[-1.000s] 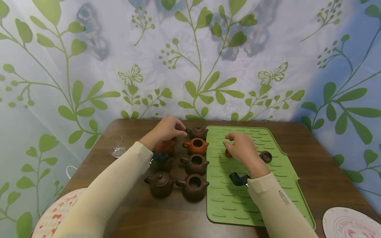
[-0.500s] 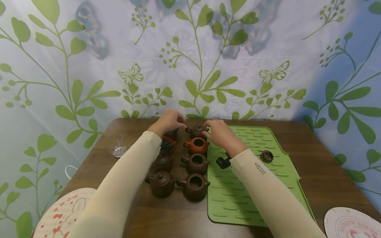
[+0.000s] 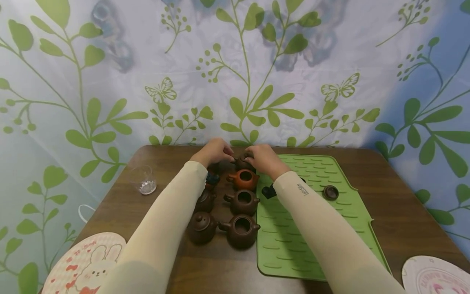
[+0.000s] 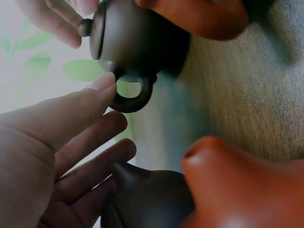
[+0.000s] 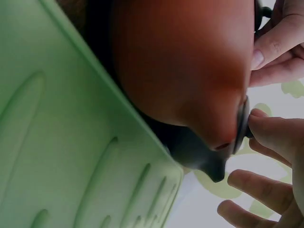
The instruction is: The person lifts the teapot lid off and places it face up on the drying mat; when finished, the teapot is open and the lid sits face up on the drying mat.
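At the back of the right-hand column stands a small dark brown teapot (image 4: 137,38), its lid (image 4: 98,31) seated on it. My left hand (image 3: 217,152) pinches its handle with thumb and index finger, the other fingers spread. At the lid's knob, the thumb and index finger of my right hand (image 3: 265,159) pinch from the spout side. An open orange teapot (image 3: 243,186) stands just in front, then two open brown teapots (image 3: 242,239) nearer me. In the left wrist view, another dark teapot (image 4: 152,199) lies close below my left fingers, beside an orange teapot (image 4: 237,190).
A lidded brown teapot (image 3: 201,232) fronts the left column, partly behind my left sleeve. Right of the teapots lies a green ridged mat (image 3: 282,257) bearing a small upturned brown lid (image 3: 331,192). A clear glass (image 3: 147,186) stands far left; round placemats (image 3: 92,255) lie at both front corners.
My right hand has moved from over the mat, back and left, to the lid of the back teapot. My left hand has moved slightly right and taken hold of the handle.
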